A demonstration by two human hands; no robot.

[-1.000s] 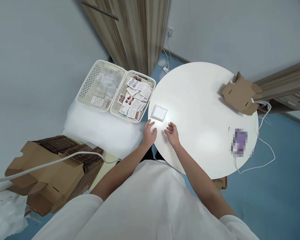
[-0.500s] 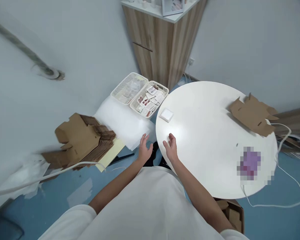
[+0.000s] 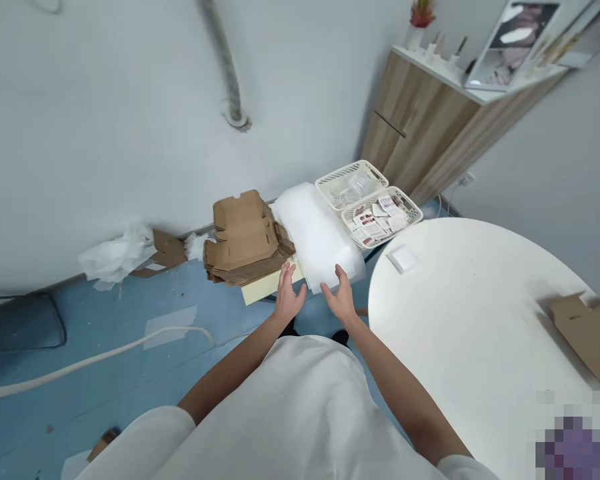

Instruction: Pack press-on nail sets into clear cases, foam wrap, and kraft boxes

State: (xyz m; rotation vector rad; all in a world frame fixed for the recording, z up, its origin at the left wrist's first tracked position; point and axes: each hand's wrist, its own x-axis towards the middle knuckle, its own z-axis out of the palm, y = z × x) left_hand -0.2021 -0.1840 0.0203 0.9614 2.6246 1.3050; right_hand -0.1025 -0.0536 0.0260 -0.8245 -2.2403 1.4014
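My left hand [image 3: 289,297] is open with thumb and fingers apart, holding nothing. It is nearest to a stack of flattened brown cardboard boxes [image 3: 245,233] that lies on a pale yellow board [image 3: 265,285]. Facing it, my right hand [image 3: 340,297] is open too and holds nothing, in front of a pile of white foam sheets [image 3: 320,233]. Behind the sheets stand two white baskets: one basket [image 3: 321,185] has clear plastic packs inside, the other basket [image 3: 414,208] holds printed cards.
To the right is a round white table [image 3: 460,320] with a small white square pad [image 3: 403,258] and an unfolded cardboard box [image 3: 587,333]. A wooden cabinet [image 3: 425,113] stands at the back. A white cable [image 3: 105,360] crosses at left, near crumpled plastic [image 3: 117,253].
My view has turned left, so the cardboard stack, sheets and baskets sit farther right in the picture. Both hands stay open and raised in front of my body.
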